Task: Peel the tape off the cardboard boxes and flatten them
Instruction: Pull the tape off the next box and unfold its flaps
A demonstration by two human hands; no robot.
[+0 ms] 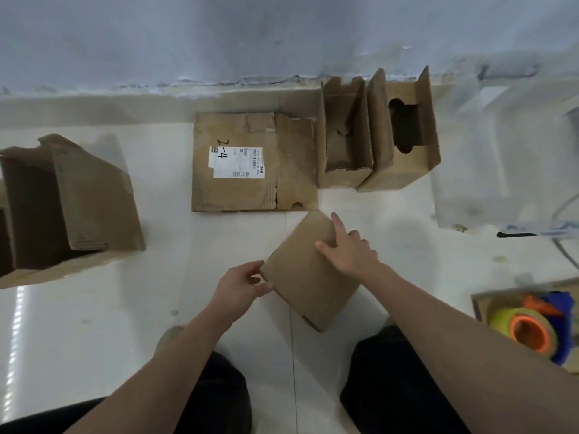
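Observation:
A small closed cardboard box (308, 277) sits tilted on the white floor in front of me. My left hand (239, 289) pinches its near-left corner with thumb and fingers. My right hand (347, 249) lies on the box's top right edge, fingers spread and fairly straight. Behind it lies a flattened box (250, 189) with a white label marked "2-4". Two opened boxes (344, 142) (404, 136) stand upright at the back right by the wall. A larger open box (62, 208) stands at the left.
A roll of yellow tape with an orange core (529, 328) lies in a cardboard tray at the right, beside orange and blue items. Clear plastic wrap (488, 170) and a cable lie at the far right. My knees (398, 380) are at the bottom.

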